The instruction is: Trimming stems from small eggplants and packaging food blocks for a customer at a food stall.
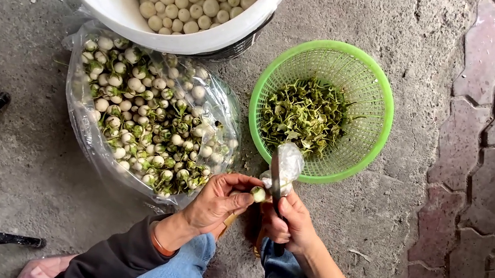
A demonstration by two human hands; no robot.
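**Trimming a small eggplant over the concrete**

Head view: your left hand (215, 203) pinches one small round pale-green eggplant (258, 193) between thumb and fingertips, just below the green plastic basket (376, 99) of stem trimmings. Your right hand (289, 220) is clamped around a dark-handled knife (276, 179), blade up beside the fruit. Looks like the stem-cutting step; next calls for a steady blade at the cap. Fruit is round, so its axis is unclear.
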